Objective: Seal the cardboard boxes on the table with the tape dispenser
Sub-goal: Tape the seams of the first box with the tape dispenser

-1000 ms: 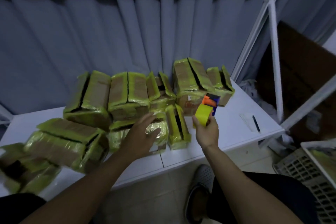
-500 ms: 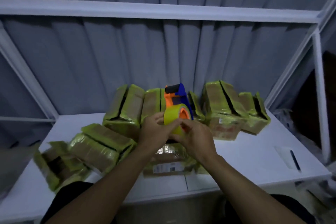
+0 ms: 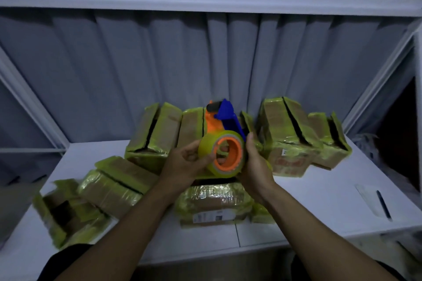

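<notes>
Head view: the left hand (image 3: 185, 166), over the boxes (image 3: 212, 203) 1 second ago, now joins the right hand (image 3: 255, 164) on the dispenser (image 3: 225, 141). Both grip it above the boxes on the table (image 3: 319, 207). They are likely freeing the tape end; sealing has not begun.

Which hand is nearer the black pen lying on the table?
Right. The right hand grips the tape dispenser, left of the pen; the left hand holds its other side, farther off.

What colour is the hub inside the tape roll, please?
Orange hub, ringed by yellow-green tape roll; head view.
</notes>
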Demonstrator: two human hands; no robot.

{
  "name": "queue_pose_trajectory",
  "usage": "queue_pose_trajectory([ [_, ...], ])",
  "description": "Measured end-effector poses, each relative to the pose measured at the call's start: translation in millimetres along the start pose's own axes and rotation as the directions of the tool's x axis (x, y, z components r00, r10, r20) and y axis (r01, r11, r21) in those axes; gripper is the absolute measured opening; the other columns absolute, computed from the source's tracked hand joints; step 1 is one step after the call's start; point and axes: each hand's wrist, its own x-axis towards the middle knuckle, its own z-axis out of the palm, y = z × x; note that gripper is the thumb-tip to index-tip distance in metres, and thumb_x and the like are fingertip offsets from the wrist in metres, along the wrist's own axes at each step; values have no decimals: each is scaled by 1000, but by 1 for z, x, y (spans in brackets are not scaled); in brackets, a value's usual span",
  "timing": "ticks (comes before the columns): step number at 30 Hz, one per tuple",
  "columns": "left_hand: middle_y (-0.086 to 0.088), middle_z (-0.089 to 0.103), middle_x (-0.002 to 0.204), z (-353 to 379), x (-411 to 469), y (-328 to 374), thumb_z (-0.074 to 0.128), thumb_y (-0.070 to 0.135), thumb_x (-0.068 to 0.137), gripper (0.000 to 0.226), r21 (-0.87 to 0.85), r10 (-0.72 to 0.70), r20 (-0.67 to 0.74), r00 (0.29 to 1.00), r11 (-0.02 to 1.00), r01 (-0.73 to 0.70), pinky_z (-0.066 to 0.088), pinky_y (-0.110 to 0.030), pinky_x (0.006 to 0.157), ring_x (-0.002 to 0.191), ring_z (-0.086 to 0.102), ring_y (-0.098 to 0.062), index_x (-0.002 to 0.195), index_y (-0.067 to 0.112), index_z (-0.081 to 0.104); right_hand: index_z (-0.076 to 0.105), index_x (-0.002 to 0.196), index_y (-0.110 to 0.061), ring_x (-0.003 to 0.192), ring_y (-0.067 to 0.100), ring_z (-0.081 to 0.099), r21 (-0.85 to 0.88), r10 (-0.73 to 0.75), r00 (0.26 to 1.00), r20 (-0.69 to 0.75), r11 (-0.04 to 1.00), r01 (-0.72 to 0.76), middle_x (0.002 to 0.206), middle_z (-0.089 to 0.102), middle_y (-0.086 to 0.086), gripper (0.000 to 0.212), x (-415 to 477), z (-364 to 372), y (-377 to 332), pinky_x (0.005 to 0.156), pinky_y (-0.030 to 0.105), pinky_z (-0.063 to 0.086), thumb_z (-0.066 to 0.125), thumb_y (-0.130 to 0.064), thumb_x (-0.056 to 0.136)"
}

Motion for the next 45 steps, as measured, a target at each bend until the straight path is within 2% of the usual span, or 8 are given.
queue_pose_trajectory([
  [11, 16, 64, 130, -1, -2, -39, 60, 23, 98, 36, 198, 19, 231, 973, 978, -66, 48, -25, 100, 125, 56, -3, 134, 25, 57, 72, 116, -5, 90, 24, 76, 324, 102, 989, 105, 937, -131, 99, 76, 13, 42, -14, -33, 0, 79, 44, 63, 46, -36, 104],
  [14, 14, 40, 153, -20, 0, -76, 50, 85, 78, 84, 801, -7, 189, 982, 579, -150, 30, -54, 116, 144, 33, -11, 145, 35, 48, 71, 128, -11, 121, 36, 65, 251, 59, 998, 6, 966, -59, 128, 69, 19, 47, -9, -41, 3, 105, 60, 50, 58, -43, 96],
  [17, 14, 22, 162, -23, -11, -104, 50, 88, 72, 98, 957, -239, 207, 949, 251, -146, 15, -60, 116, 150, 14, -21, 154, 39, 26, 71, 130, -16, 124, 35, 64, 192, 75, 994, -74, 980, -60, 129, 70, 16, 56, -9, -48, 7, 110, 62, 44, 58, -56, 93],
  [28, 0, 9, 166, -34, -43, -121, 32, 55, 102, 68, 944, -310, 330, 892, 81, -321, 10, -51, 119, 151, 7, -34, 159, 26, 10, 79, 105, -11, 98, 39, 69, -56, 54, 989, -136, 996, -62, 104, 74, 20, 75, -21, -54, 30, 105, 55, 48, 80, -74, 65],
  [34, 0, 43, 153, -38, -72, -129, 11, 59, 101, 65, 917, -328, 398, 857, 128, -377, 40, -61, 102, 139, 40, -37, 149, 22, 34, 71, 97, -5, 78, 13, 68, -300, -23, 995, -99, 954, -8, 80, 69, -2, 72, -24, -46, 39, 78, 32, 48, 80, -70, 69],
  [38, 1, 27, 161, -37, -76, -131, 11, 60, 101, 70, 896, -224, 428, 875, 232, -378, 32, -56, 114, 148, 17, -22, 154, 17, 27, 65, 88, -15, 70, 9, 64, -390, -10, 996, -84, 920, -23, 76, 64, -6, 43, -20, -34, 45, 68, 23, 46, 81, -54, 79],
  [42, 11, 8, 159, -39, -75, -126, 57, 68, 83, 96, 826, -133, 225, 965, 551, -116, 17, -41, 124, 149, -1, -11, 156, 16, 24, 68, 97, -10, 80, 18, 68, -482, 21, 998, -62, 875, -48, 89, 69, 4, 54, -17, -37, 54, 75, 32, 50, 84, -56, 73],
  [45, 11, 9, 161, -40, -81, -129, 69, 60, 81, 99, 863, -134, 195, 972, 495, -105, 18, -30, 120, 150, 4, -15, 156, 14, 24, 70, 95, -15, 77, 14, 70, -557, 47, 998, -49, 828, -66, 89, 72, 2, 47, -17, -43, 45, 70, 26, 51, 84, -55, 75],
])
